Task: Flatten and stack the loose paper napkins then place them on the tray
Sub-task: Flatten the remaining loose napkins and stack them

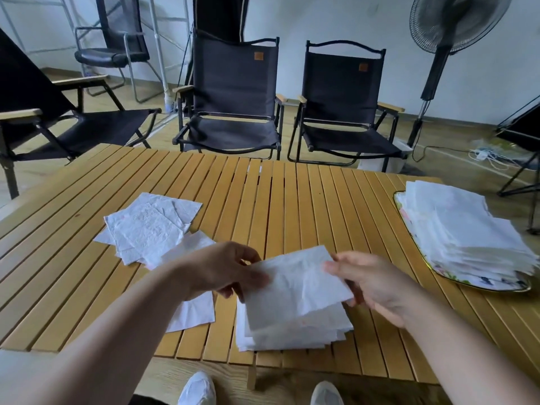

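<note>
Over the front-edge white napkin stack (292, 334), your left grip (222, 270) and right grip (371, 283) pinch a creased white paper napkin (295, 287) taut, flattening it.

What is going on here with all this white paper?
A person pinches one creased white paper napkin between the left hand and the right hand, above a small napkin stack on the slatted wooden table. Other loose napkins lie to the left. A tall napkin pile already sits on the gold-rimmed tray at the right.

Creased white napkin (295, 276) over small stack (292, 334), loose napkins (146, 226) scattered left, tall pile (467, 229) on possibly floral tray (482, 287)
</note>
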`<state>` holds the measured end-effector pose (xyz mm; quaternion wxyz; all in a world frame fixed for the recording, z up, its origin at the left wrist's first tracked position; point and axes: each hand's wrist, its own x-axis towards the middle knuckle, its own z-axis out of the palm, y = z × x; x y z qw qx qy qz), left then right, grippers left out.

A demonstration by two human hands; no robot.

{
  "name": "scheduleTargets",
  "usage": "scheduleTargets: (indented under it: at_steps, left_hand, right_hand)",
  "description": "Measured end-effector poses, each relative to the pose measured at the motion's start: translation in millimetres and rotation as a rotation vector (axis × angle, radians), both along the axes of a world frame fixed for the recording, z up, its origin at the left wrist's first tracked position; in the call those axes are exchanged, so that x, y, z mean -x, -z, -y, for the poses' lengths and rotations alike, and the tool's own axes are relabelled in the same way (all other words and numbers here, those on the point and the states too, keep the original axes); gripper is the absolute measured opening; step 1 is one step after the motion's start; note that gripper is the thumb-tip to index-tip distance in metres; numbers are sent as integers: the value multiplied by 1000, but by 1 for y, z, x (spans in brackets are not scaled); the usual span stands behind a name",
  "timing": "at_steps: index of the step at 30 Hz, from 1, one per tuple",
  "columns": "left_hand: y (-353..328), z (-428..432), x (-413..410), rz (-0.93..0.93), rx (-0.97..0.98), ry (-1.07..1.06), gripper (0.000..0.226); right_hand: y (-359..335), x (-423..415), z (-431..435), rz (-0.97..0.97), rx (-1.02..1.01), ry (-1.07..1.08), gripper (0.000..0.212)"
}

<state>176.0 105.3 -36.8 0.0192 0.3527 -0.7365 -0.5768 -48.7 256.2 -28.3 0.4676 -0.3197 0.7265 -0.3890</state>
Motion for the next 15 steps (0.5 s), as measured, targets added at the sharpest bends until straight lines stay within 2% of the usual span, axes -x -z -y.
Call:
scheduleTargets:
  at_steps: [2, 4, 6, 9, 12, 13, 15]
  left_hand:
    - [5, -3, 3, 88, 63, 43, 17]
    - [10, -3, 6, 195, 167, 59, 13]
    - [16, -2, 9, 322, 235, 80, 14]
    - [16, 6, 11, 477, 306, 25, 34]
    - [5, 27, -5, 488, 387, -175, 34]
    - [1, 35, -14, 470, 447, -246, 28]
    - [0, 48, -33, 479, 545, -373, 30]
  right_hand:
    - [5, 4, -2, -300, -151, -126, 24]
    - [10, 5, 0, -527, -257, -231, 19]
    - [10, 0, 5, -634, -356, -301, 21]
    - [8, -5, 14, -739, -451, -269, 22]
    - [5, -11, 27, -841, -328, -113, 28]
    - [3, -16, 32, -834, -256, -80, 31]
    - [5, -33, 46, -766, -101, -58, 33]
